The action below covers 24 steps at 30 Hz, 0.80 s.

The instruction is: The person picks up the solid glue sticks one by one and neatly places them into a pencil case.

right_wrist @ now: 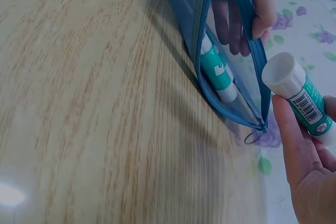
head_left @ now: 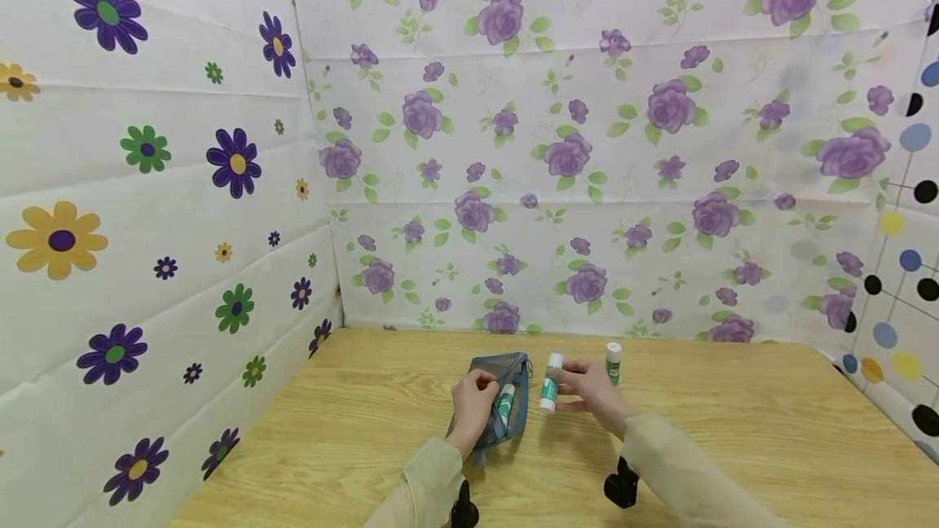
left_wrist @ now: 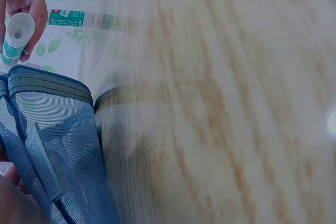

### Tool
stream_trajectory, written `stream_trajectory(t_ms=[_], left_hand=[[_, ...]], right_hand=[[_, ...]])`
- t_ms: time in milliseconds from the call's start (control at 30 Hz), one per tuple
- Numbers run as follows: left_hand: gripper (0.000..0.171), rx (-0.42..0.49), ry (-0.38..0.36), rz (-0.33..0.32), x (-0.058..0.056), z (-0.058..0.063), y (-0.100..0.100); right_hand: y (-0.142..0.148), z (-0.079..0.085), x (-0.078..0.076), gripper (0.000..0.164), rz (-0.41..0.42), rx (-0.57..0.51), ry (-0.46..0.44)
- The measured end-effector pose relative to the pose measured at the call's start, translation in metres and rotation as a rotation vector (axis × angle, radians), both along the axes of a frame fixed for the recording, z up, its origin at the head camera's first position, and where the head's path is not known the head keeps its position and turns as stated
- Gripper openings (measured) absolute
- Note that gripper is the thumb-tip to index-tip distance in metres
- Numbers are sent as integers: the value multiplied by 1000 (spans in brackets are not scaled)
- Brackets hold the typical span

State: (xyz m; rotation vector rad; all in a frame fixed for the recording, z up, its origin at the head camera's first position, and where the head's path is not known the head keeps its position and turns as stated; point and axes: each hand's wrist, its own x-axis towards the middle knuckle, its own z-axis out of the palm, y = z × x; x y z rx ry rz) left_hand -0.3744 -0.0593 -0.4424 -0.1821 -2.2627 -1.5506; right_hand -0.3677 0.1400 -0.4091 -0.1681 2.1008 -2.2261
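A blue mesh zip pouch lies unzipped on the table, and my left hand pinches its rim, fingers behind the mesh in the right wrist view. Inside it is a green and white glue stick. Just right of the pouch's opening, my right hand holds another glue stick between thumb and fingers, its white end tilted toward the opening in the right wrist view. Beyond the right hand a further glue stick stands upright, its lower part hidden by that hand.
The wood-grain table meets a wall of purple-rose cloth at the back. Cloth with bold flowers hangs on the left, and dotted cloth on the right. A small ring hangs from the pouch's zip end.
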Motion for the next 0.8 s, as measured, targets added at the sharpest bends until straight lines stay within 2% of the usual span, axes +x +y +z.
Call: stream_trajectory(t_ms=[467,800], left_hand=[[6,-3,2,8,-1,-1,1],[6,-6,2,12,-1,0,1]], right_hand=[[-11,-3,0,36,-25,-1,-22],[-19,-7,-2,43,-8,13,-42]])
